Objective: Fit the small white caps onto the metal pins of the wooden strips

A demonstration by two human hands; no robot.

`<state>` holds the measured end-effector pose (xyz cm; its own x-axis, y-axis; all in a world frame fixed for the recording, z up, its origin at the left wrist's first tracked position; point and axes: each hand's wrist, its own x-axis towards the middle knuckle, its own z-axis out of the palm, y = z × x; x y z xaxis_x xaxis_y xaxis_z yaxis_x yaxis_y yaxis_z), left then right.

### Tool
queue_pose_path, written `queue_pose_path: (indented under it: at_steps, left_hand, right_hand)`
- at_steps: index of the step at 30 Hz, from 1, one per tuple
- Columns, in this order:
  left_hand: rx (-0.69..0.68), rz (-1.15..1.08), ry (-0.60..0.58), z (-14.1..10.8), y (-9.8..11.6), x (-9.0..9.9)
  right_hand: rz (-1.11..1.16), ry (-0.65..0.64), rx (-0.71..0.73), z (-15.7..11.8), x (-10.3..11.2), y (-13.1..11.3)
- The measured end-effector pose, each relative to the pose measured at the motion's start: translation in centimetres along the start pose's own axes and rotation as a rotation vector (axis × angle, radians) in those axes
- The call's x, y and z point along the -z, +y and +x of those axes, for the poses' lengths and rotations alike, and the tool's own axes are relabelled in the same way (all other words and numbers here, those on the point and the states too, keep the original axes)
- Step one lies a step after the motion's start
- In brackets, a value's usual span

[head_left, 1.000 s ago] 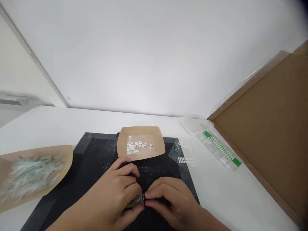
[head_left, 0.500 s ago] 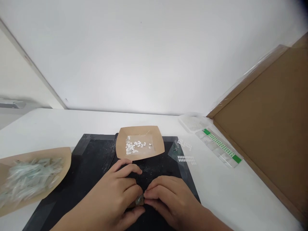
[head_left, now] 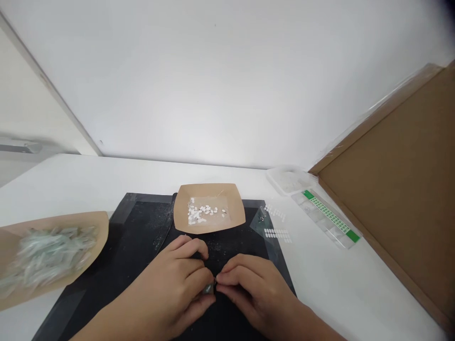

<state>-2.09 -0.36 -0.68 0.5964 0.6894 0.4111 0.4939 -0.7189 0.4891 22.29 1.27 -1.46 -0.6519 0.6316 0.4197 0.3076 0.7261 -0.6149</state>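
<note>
Over the black mat [head_left: 138, 241], my left hand [head_left: 181, 289] is closed, thumb and index finger pinching a small clear plastic piece [head_left: 209, 288]; most of it is hidden by the fingers. My right hand [head_left: 249, 289] meets it from the right, its thumb and fingertips pressed together at the edge of that piece. What the right fingertips grip is too small to make out. Just beyond the hands sits a brown paper tray [head_left: 236, 203] with small white oval pieces [head_left: 199, 215] in it.
At the left stands a larger paper tray [head_left: 101, 232] heaped with small clear plastic packets [head_left: 57, 251]. Right of the mat lie a sheet of white oval stickers [head_left: 277, 233], a clear bag with a green label strip [head_left: 330, 215] and a clear plastic container [head_left: 287, 179]. A cardboard box [head_left: 398, 189] rises at the right.
My left thumb and fingers have drawn closer around the clear piece, so less of it shows. The right fingertips stay beside it. The view has shifted slightly.
</note>
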Motion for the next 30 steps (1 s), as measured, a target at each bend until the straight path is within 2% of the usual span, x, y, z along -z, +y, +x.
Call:
queue_pose_path:
  at_steps: [8,17,27,30]
  left_hand:
    - [0.021,-0.019,-0.017,0.0,-0.3,0.1]
    - [0.008,0.044,-0.063,-0.1,-0.5,0.0]
    - [0.046,0.051,-0.063,0.5,-0.3,0.7]
    - [0.058,0.019,-0.073,0.4,-0.3,0.6]
  right_hand:
    - [0.15,-0.007,-0.086,0.1,-0.2,0.4]
    - [0.109,-0.006,-0.329,0.0,-0.6,0.3]
    - [0.189,-0.02,-0.451,0.1,-1.0,-0.2]
    - [0.191,-0.015,-0.444,0.0,-1.0,-0.2]
